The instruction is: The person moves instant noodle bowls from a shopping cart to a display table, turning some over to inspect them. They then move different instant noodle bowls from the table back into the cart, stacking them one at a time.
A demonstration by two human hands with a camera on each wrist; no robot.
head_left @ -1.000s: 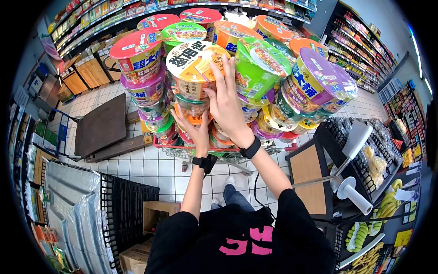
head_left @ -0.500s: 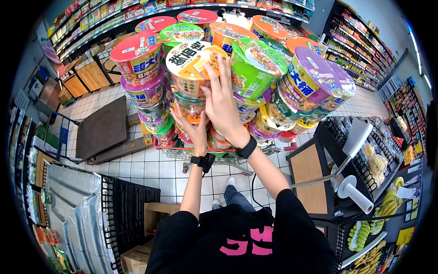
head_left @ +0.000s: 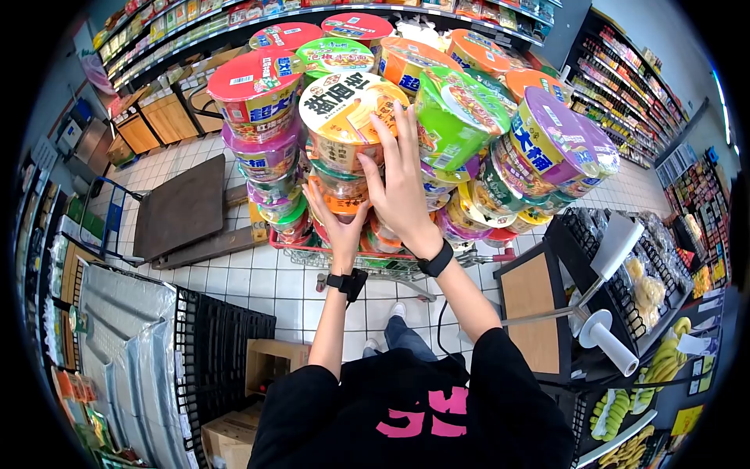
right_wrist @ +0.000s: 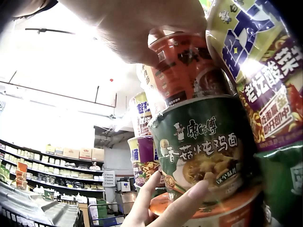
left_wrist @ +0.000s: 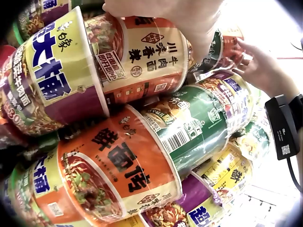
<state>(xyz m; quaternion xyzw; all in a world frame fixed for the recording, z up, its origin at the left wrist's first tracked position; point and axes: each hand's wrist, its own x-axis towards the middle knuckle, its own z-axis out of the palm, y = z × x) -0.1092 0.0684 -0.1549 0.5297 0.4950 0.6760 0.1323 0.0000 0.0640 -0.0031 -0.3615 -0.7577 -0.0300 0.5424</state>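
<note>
The right hand [head_left: 401, 181] hides part of the white-and-orange tub [head_left: 341, 116].

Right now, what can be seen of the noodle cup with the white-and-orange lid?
The noodle cup is round, its lid in place and bearing bold dark characters; the printed sides look like paper. It stands lid up on a green cup. The right hand lies against it, fingers over the lid's right edge.
</note>
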